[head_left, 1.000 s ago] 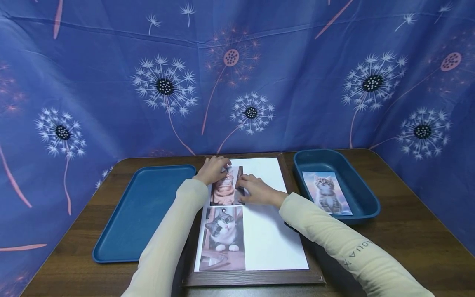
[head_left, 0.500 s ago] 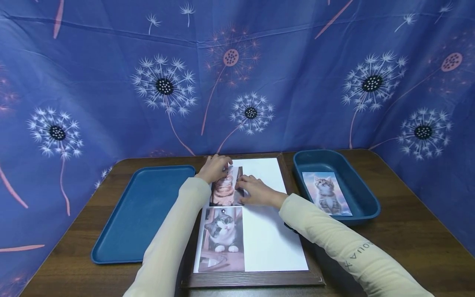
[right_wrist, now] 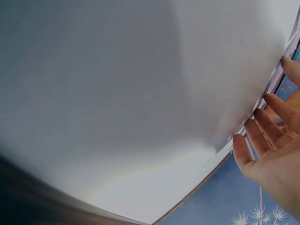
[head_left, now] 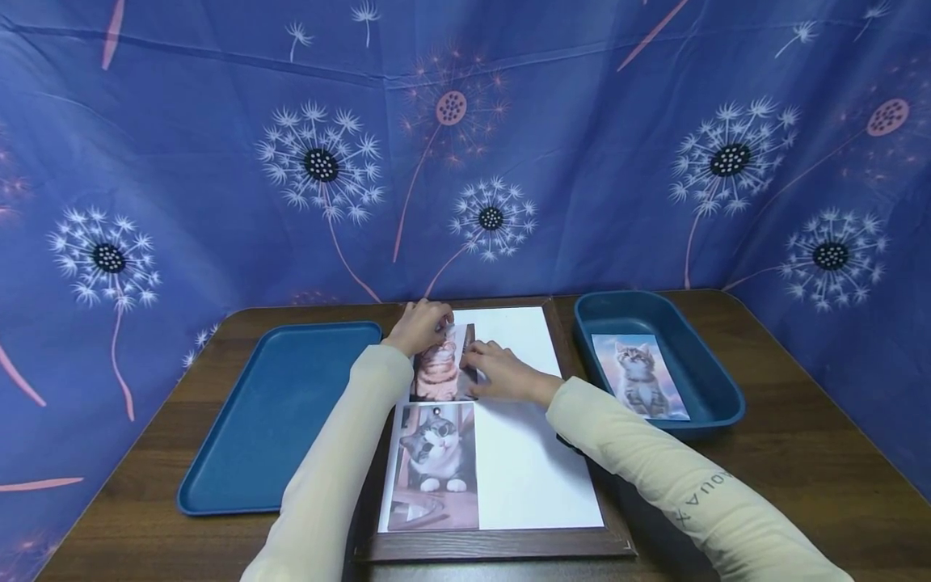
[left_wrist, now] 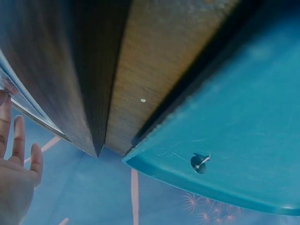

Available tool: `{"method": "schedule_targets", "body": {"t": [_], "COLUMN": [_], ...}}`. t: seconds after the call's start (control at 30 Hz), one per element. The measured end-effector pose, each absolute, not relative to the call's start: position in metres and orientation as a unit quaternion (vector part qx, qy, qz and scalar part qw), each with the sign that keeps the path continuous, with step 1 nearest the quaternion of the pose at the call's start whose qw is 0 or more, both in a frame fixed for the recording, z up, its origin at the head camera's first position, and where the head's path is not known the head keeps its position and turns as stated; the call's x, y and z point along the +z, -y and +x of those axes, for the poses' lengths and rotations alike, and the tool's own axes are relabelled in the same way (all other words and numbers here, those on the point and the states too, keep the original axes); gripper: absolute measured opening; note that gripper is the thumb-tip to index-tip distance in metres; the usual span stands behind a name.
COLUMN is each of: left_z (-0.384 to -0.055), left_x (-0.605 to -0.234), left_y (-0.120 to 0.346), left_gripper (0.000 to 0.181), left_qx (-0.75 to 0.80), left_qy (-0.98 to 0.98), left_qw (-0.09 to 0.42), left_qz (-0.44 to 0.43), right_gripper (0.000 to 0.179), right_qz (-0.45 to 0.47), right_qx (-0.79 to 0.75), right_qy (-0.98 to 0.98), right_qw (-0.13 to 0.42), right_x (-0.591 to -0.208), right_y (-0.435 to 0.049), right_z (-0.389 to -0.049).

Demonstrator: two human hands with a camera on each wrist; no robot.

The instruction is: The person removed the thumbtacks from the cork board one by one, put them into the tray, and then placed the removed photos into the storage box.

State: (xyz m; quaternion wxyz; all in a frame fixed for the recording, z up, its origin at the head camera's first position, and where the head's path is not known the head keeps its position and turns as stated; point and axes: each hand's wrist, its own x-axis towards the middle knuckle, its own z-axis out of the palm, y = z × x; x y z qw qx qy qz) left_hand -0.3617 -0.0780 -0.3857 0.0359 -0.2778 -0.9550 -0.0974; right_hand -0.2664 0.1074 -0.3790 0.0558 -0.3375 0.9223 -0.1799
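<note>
A photo of an orange cat (head_left: 438,373) lies on the upper left of a white board in a brown frame (head_left: 534,477). My left hand (head_left: 419,326) touches the photo's top edge; whether anything small is under its fingertips is hidden. In the left wrist view its visible fingers (left_wrist: 19,140) look extended. Along the photo's right edge, my right hand (head_left: 503,372) rests with spread fingertips on the surface, as the right wrist view shows for the fingers (right_wrist: 255,136). Just below, a grey-and-white cat photo (head_left: 436,469) is fixed, with a small round pin (head_left: 436,411) at its top.
Left of the board lies a flat blue tray (head_left: 284,420); a tack-like metal piece (left_wrist: 199,164) shows on it in the left wrist view. At the right, a deeper blue bin (head_left: 709,388) holds a kitten photo (head_left: 640,376). A dandelion-print cloth (head_left: 567,162) hangs behind the wooden table (head_left: 785,436).
Hands and photos keep nearly the same places. The left hand shifts very slightly on the photo's top edge; the head view itself drifts a little.
</note>
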Motion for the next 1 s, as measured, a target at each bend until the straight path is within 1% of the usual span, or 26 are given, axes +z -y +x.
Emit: {"method": "schedule_targets", "body": {"t": [0.33,0.57,1.0], "left_z": [-0.3635,-0.3608,-0.3586], "left_x": [-0.3852,-0.3839,-0.3822], "left_y": [0.0781,0.0776,0.0775], "left_gripper": [0.019,0.021,0.019], "left_qx": [-0.086,-0.059,-0.053], "left_qy": [0.955,0.952,0.955], "left_qw": [0.032,0.049,0.054], "left_qz": [-0.283,-0.296,-0.288], "right_gripper": [0.039,0.039,0.04], "right_qz": [-0.337,-0.34,-0.335], "right_qx": [-0.178,-0.179,-0.181], "right_qy": [-0.923,-0.922,-0.922], "right_qw": [0.058,0.059,0.066], "right_x": [-0.3782,-0.3773,-0.3756], "right_y": [-0.1055,-0.106,-0.106], "right_z": [-0.2676,-0.2677,-0.2679]}}
